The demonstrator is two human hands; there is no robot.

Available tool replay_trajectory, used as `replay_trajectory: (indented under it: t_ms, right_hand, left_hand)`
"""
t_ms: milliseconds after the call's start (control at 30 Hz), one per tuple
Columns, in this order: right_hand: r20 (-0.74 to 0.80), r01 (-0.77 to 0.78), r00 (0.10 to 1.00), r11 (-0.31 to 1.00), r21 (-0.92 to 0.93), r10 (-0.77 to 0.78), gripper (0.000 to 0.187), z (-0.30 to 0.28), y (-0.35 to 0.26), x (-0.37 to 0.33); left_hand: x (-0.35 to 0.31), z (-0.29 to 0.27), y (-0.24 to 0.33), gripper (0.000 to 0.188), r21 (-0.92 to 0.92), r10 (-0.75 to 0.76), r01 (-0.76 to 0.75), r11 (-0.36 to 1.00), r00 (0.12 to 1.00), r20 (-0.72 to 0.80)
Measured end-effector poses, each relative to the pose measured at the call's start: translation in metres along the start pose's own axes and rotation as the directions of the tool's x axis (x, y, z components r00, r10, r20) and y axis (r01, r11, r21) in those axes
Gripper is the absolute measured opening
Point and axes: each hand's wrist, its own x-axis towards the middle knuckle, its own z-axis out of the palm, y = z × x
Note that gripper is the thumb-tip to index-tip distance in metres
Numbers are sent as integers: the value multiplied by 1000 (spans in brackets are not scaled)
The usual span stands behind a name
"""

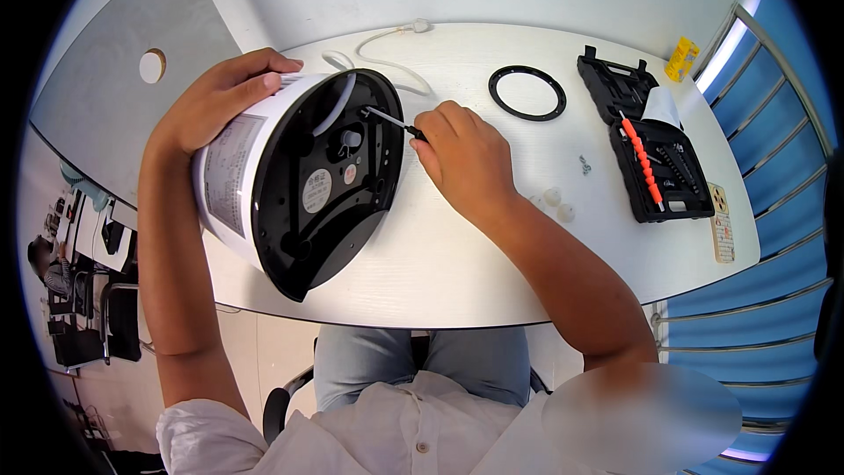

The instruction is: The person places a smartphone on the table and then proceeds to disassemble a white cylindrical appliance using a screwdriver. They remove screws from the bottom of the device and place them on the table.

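A white, rounded electrical appliance [230, 167] lies tipped on its side at the left of the table, its black underside [286, 180] turned to the right. My left hand [215, 97] is wrapped over its white wall from above and steadies it. In my right hand [468, 158] is a screwdriver [389, 119], its handle mostly covered by my fingers. The shaft points left and its tip meets the upper part of the underside, near a hole. A pale power cord [378, 36] runs from the appliance to a plug lying at the back.
A black ring [527, 93] lies behind my right hand. Small screws [585, 165] and several whitish round pieces [554, 199] are right of it. Farther right are an open black tool case [646, 198] with an orange flexible shaft [641, 162], a yellow box [682, 59] and a patterned beige slab [721, 224].
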Motion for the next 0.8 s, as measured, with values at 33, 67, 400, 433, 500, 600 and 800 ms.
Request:
replay_trajectory:
  t_ms: [33,67,400,433,500,600,800]
  right_hand:
    - [6,-21,1000,1000,13,21,21,1,0,-1]
    - [12,-42,999,999,25,41,21,2,0,-2]
    - [304,-527,849,659,537,432,26,-1,-23,21]
    - [283,-505,863,696,510,418,26,3,-24,24]
    - [244,-457,889,765,453,387,25,8,-25,31]
    - [251,-459,887,802,383,388,23,15,-26,36]
    - [195,-427,904,792,437,380,20,27,-23,33]
  left_hand:
    - [0,0,-1,67,1,-1,1,1000,1000,-4]
    - [0,0,-2,67,1,-1,1,1000,1000,-9]
    - [1,-3,-6,61,-63,-76,77,995,997,22]
    - [2,-3,-7,61,-69,-70,71,995,997,25]
    - [3,-3,-9,61,-81,-57,60,995,998,33]
    - [2,-4,-11,63,-59,-65,66,996,998,26]
    - [2,-5,-8,61,-26,-76,76,997,997,29]
